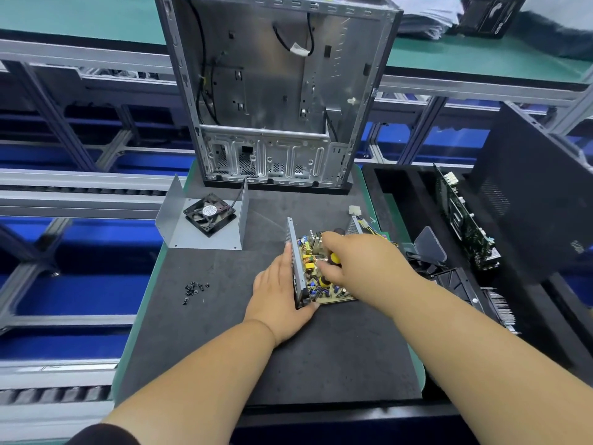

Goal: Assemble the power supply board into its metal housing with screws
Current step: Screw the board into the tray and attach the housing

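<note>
— What does the head view show at the centre?

— The power supply board (324,271) lies in its metal housing (296,268) on the dark mat (288,348), just past the middle toward 3 o'clock. The housing's perforated side wall stands upright on the board's 9 o'clock edge.

— And the hands?

— The left hand (279,297) rests against that wall from outside, fingers fairly straight along it, thumb hooked round the near corner. The right hand (356,261) is over the board, fingers curled round a screwdriver (333,259) with a yellow and black handle, which points down into the components.

— Screws?

— A small cluster of black screws (194,289) lies on the mat at 9 o'clock from the housing, well apart from it.

— Anything else?

— At 11 o'clock a bent grey metal cover (179,226) stands open with a black fan (209,214) in it. At 12 o'clock an open computer case (276,91) stands upright. At 3 o'clock a black tray (417,200) holds circuit boards (462,220).
</note>
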